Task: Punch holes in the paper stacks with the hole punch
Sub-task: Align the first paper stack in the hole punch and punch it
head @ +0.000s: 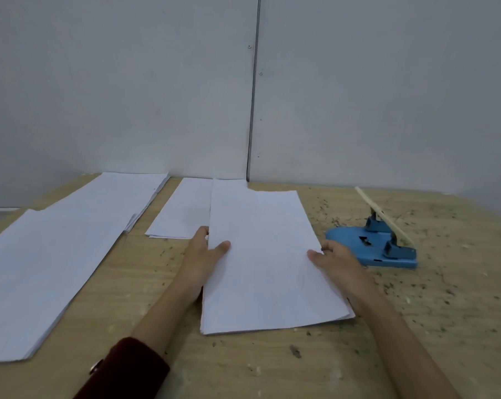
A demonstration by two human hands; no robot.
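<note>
White paper stack (pixel 268 263) gripped between left hand (pixel 204 254) and right hand (pixel 334 259).

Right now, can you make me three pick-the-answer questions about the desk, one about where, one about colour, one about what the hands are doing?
1. Where is the punch?
A. right of the held stack
B. on the big pile
C. left of both hands

2. What colour is the punch's base?
A. red
B. blue
C. green

3. What are the hands doing?
A. pressing the punch's lever
B. resting apart from any paper
C. gripping one stack by its two sides

Answers:
1 A, it sits just beyond the right hand.
2 B, the base is blue.
3 C, the left hand and the right hand each have a thumb on top of the stack at its side edges.
</note>
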